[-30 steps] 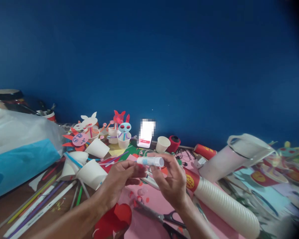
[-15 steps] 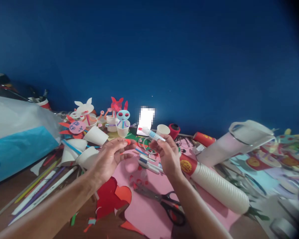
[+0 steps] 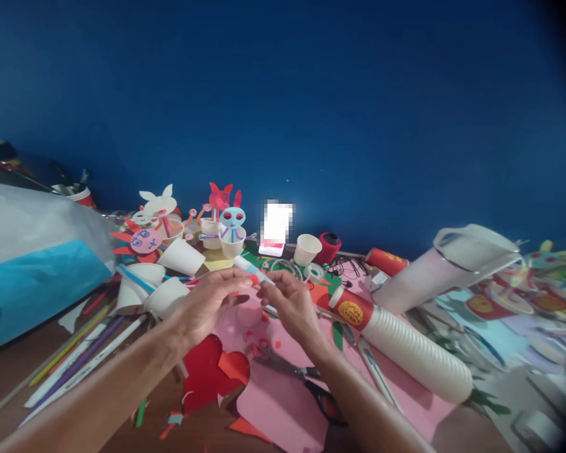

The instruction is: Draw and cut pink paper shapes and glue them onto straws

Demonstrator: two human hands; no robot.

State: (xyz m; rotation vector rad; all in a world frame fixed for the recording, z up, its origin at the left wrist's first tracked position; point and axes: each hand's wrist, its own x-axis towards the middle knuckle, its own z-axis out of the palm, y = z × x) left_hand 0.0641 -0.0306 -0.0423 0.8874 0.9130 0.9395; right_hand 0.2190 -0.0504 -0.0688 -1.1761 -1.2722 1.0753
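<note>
My left hand (image 3: pixel 212 299) pinches a small orange-red piece (image 3: pixel 253 280) between thumb and fingertips. Close beside it, my right hand (image 3: pixel 290 302) grips a white tube with a pale blue label (image 3: pixel 249 267), its white end pointing up and to the left. The tube reaches the small piece; whether they touch is unclear. Below the hands lie black-handled scissors (image 3: pixel 325 399), partly covered by my right forearm, on pink paper (image 3: pixel 283 402). Red paper (image 3: pixel 207 384) with an orange piece sits under my left wrist.
Paper-cup figures (image 3: pixel 233 233) stand behind, left of a lit phone (image 3: pixel 271 248). A long stack of cups (image 3: pixel 415 352) and a leaning white pitcher (image 3: pixel 419 274) are at right. Pens (image 3: pixel 70 371) and a plastic bag (image 3: pixel 38 264) are at left.
My right hand has moved left and down with the tube, nearer my left hand. The tube's red-tipped end no longer shows, and several pens under my right hand are now hidden or moved.
</note>
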